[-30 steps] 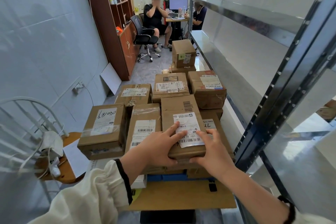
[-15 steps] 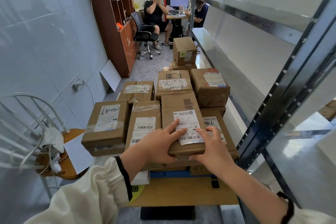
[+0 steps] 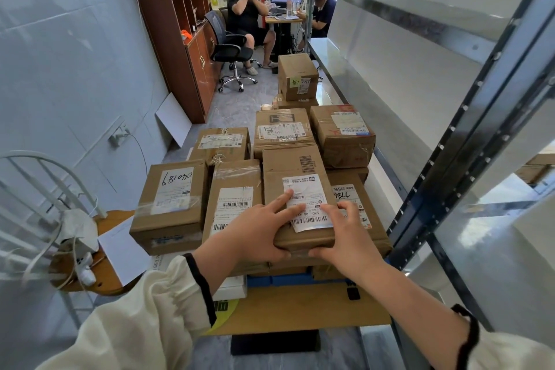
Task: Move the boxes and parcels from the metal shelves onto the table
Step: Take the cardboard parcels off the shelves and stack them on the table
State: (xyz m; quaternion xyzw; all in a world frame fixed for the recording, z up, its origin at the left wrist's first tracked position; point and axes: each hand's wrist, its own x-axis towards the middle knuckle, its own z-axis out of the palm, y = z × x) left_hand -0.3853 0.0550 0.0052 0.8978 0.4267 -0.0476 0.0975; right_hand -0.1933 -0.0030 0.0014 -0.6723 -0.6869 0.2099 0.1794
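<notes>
A flat brown cardboard box (image 3: 292, 171) with a white barcode label lies on top of the stack on the wooden table (image 3: 300, 309). My left hand (image 3: 258, 234) grips its near left corner, fingers over the label and thumb under the edge. My right hand (image 3: 348, 237) holds the near right corner the same way. Several other taped boxes crowd the table, one marked 040189 (image 3: 171, 204) at the left. The grey metal shelves (image 3: 420, 75) run along the right and look bare where visible.
A white wire chair (image 3: 45, 219) with cables and a round wooden seat stands at the left. Behind the table are a box stack (image 3: 297, 75) on the floor, a brown cabinet (image 3: 180, 39), and two seated people at a desk (image 3: 282, 19).
The box has slid slightly forward on the stack with both hands still on it. The camera has tilted a little, otherwise the scene is the same.
</notes>
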